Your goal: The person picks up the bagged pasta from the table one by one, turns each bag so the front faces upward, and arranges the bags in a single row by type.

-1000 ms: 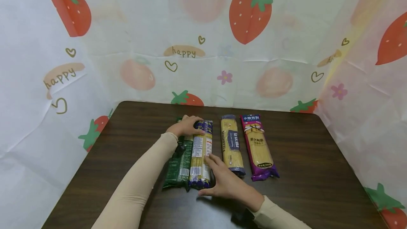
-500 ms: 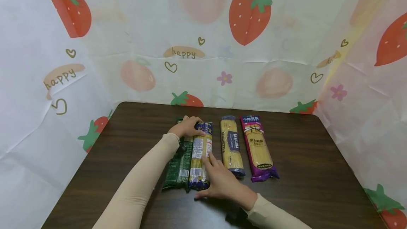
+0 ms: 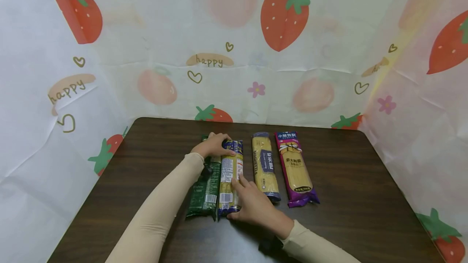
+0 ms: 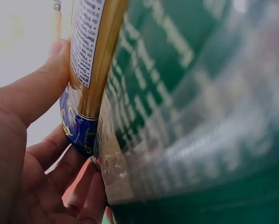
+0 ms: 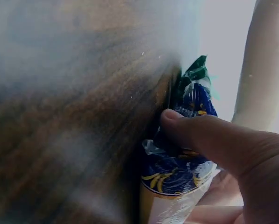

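Observation:
A yellow and blue pack of spaghetti (image 3: 226, 173) lies lengthwise on the dark wooden table, snug against a green pack (image 3: 204, 192) on its left. My left hand (image 3: 213, 145) reaches across the green pack and grips the far end of the spaghetti pack; the left wrist view has the thumb (image 4: 50, 79) along it and the fingers at its blue end. At the near end is my right hand (image 3: 256, 206), fingers on the pack's right side. In the right wrist view its thumb (image 5: 195, 130) presses on the crinkled blue end.
To the right lie a yellow spaghetti pack with a blue label (image 3: 266, 167) and, beyond it, a purple and pink pasta pack (image 3: 297, 169). A white sheet printed with strawberries (image 3: 285, 15) hangs behind the dark wooden table (image 3: 347, 198) and along its sides.
My right hand has shifted slightly left, and its thumb has drawn in from the table onto the near end of the spaghetti pack. The left hand and the packs stay nearly where they were.

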Available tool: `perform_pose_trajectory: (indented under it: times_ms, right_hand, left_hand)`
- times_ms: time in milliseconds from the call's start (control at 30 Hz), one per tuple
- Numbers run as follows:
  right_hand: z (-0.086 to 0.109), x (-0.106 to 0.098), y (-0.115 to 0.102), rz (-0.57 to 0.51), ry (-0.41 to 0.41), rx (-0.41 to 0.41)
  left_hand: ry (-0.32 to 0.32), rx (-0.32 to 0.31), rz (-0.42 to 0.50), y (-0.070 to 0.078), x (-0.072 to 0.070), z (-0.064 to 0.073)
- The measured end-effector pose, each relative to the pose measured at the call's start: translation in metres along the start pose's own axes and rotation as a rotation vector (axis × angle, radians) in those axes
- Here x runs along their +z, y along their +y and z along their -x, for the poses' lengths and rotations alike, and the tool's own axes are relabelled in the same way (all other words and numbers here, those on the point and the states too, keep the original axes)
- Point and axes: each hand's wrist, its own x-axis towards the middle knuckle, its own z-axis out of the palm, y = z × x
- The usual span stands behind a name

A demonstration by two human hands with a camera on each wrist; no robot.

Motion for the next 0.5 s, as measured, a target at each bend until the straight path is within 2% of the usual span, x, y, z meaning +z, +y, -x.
perform_pose_trajectory:
  times_ms: [167,333,500]
  right_hand:
    - [0.002,-0.002,0.006,-0.112,-0.007,-0.022]
    - [0.009,-0.006,0.013,-0.3,-0.003,-0.037]
    - [0.015,-0.013,0.024,-0.416,0.018,-0.06]
  left_hand:
    - [-0.02,0.031,0.019,-0.005,0.0,-0.001]
    - [-0.039,0.06,0.069,-0.014,-0.003,0.0]
    - [-0.074,0.071,0.215,-0.019,-0.007,0.005]
